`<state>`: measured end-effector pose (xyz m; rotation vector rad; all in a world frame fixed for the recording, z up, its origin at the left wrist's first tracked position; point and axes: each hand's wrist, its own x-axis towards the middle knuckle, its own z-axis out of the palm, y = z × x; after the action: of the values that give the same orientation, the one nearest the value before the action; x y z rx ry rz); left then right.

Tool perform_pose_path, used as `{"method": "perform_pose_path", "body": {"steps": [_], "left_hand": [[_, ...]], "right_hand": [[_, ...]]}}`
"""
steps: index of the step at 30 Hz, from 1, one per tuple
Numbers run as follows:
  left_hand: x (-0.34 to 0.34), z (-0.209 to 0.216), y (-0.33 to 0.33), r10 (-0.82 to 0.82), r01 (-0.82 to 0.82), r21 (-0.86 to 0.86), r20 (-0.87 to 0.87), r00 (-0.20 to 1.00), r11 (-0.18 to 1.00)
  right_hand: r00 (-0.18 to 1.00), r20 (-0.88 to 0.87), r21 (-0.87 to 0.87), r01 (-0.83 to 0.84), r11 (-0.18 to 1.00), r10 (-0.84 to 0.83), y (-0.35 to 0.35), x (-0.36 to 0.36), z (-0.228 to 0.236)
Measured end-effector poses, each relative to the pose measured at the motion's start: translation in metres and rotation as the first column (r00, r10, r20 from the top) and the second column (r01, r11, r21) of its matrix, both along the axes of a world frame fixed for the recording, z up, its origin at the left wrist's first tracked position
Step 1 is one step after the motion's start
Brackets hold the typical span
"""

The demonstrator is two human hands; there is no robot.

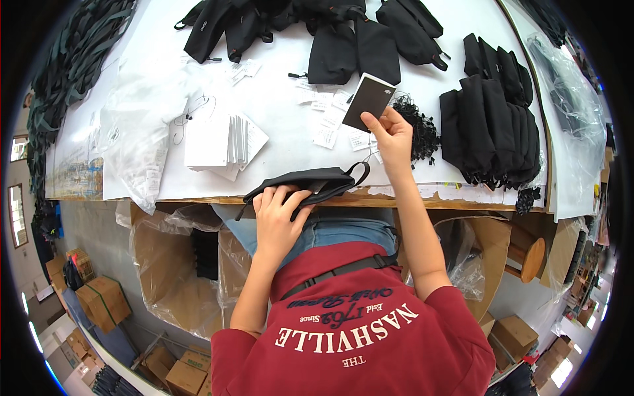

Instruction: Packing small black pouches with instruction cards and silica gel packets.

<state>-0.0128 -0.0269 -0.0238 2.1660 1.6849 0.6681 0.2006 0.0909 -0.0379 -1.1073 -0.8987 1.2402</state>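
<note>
At the table's front edge lies a black zip pouch (323, 179) with a wrist loop at its right end. My left hand (280, 219) has its fingers curled over the pouch's near side and grips it. Higher and to the right, my right hand (392, 135) pinches a black hang tag (370, 102) by its lower right corner, between thumb and fingers. A thin string hangs near the loop, below the tag. Small white labels (325, 132) lie just left of the right hand, and a heap of black cords (417, 132) is to its right.
A stack of white cards (218, 142) stands left of the pouch, beside clear plastic bags (139, 125). More black pouches (333, 56) lie at the back, others in piles (489, 125) at the right. Black straps (72, 72) cover the far left. Plastic-lined cartons (168, 270) stand below the table.
</note>
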Motion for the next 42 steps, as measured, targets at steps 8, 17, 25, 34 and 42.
{"method": "perform_pose_path", "body": {"steps": [8, 17, 25, 34, 42], "left_hand": [[0.0, 0.003, 0.01, -0.008, 0.008, 0.038, -0.006, 1.0, 0.999], [0.002, -0.02, 0.011, 0.037, -0.109, 0.193, 0.342, 0.939, 0.975], [-0.003, -0.004, 0.011, -0.075, 0.063, 0.114, 0.107, 0.991, 0.991], [0.0, 0.002, 0.015, -0.063, 0.057, 0.061, 0.103, 0.993, 0.996], [0.002, 0.002, 0.012, -0.051, 0.049, 0.058, 0.033, 0.998, 0.997]], "right_hand": [[0.557, 0.813, 0.184, -0.522, 0.833, 0.169, -0.036, -0.012, 0.039], [0.127, 0.991, 0.051, -0.641, 0.766, 0.04, -0.04, -0.024, 0.031], [0.072, 0.995, 0.006, -0.743, 0.67, 0.071, -0.048, -0.016, 0.028], [0.418, 0.905, 0.127, -0.437, 0.89, 0.076, -0.051, 0.003, 0.024], [0.611, 0.743, -0.056, -0.347, 0.936, 0.272, -0.066, 0.005, 0.014]]}}
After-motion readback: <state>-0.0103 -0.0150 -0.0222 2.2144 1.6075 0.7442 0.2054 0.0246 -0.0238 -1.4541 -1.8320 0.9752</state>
